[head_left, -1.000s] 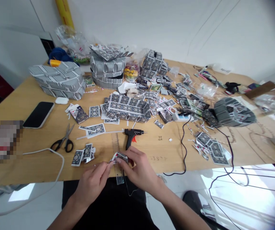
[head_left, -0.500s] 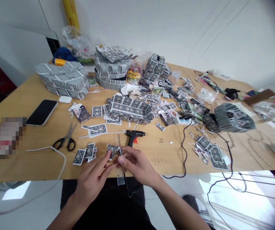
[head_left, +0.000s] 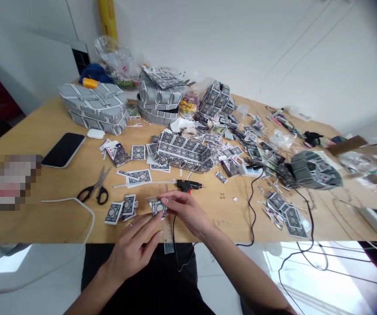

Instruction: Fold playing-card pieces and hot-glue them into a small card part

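My right hand (head_left: 184, 212) pinches a small folded playing card piece (head_left: 158, 206) just above the wooden table (head_left: 44, 218), beside a clear ruler (head_left: 167, 232). My left hand (head_left: 132, 249) hovers below it at the table's front edge with its fingers spread and nothing in them. A black glue gun (head_left: 188, 186) lies just beyond my right hand. Small folded card pieces (head_left: 122, 208) sit to the left of my hands.
Black scissors (head_left: 94, 190) and a dark phone (head_left: 64, 149) lie at the left. Card-covered boxes (head_left: 93, 107) stand at the back. A card block (head_left: 183, 153) sits mid-table, loose cards (head_left: 287, 210) at the right. A black cable (head_left: 250, 205) runs off the front edge.
My right hand carried the card piece forward and left onto the table. My left hand let go of it and drew back toward the edge. The view shifted slightly.
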Tool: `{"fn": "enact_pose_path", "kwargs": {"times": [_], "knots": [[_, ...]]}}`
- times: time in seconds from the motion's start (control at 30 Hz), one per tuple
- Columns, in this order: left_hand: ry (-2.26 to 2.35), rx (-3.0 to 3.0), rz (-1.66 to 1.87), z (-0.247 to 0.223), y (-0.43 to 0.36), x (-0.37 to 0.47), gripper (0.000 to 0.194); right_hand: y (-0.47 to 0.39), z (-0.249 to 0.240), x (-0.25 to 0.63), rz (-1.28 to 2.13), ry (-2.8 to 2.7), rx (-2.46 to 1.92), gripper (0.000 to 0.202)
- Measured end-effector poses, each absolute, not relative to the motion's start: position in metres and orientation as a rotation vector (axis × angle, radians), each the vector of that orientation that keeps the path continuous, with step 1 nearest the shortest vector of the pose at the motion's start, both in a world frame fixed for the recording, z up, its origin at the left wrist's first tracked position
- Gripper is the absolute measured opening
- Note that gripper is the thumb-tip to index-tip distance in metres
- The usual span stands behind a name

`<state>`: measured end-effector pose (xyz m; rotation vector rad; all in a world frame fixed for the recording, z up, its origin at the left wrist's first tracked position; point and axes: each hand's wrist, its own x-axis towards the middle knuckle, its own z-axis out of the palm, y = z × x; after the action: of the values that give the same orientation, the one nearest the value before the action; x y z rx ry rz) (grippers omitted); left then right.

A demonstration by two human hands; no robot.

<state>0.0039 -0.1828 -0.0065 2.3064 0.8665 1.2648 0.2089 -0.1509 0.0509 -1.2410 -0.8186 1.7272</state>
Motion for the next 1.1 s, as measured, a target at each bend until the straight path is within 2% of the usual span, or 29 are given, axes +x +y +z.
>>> {"fn": "enact_pose_path", "kwargs": {"times": [0.17, 0.33, 0.4, 0.5, 0.7, 1.1], "knots": [[0.943, 2.268, 1.215, -0.015, -0.183, 0.001, 0.041, -0.128, 0.049, 0.214, 1.626, -0.769, -1.173, 0.036], [0.933, 2.196, 1.183, -0.018, -0.182, 0.002, 0.02, -0.071, 0.068, 0.24, 1.214, -1.041, -1.22, 0.044], [0.932, 2.201, 1.164, -0.018, -0.181, 0.003, 0.018, -0.041, 0.07, 0.249, 1.007, -1.174, -1.256, 0.051], [0.95, 2.223, 1.15, -0.021, -0.181, 0.004, 0.018, -0.005, 0.063, 0.256, 0.892, -1.303, -1.297, 0.054], [1.005, 2.302, 1.14, -0.028, -0.184, 0.006, 0.017, 0.011, 0.041, 0.253, 0.922, -1.336, -1.279, 0.049], [1.03, 2.381, 1.113, -0.027, -0.185, 0.006, 0.016, 0.007, 0.033, 0.252, 0.89, -1.379, -1.248, 0.047]]}}
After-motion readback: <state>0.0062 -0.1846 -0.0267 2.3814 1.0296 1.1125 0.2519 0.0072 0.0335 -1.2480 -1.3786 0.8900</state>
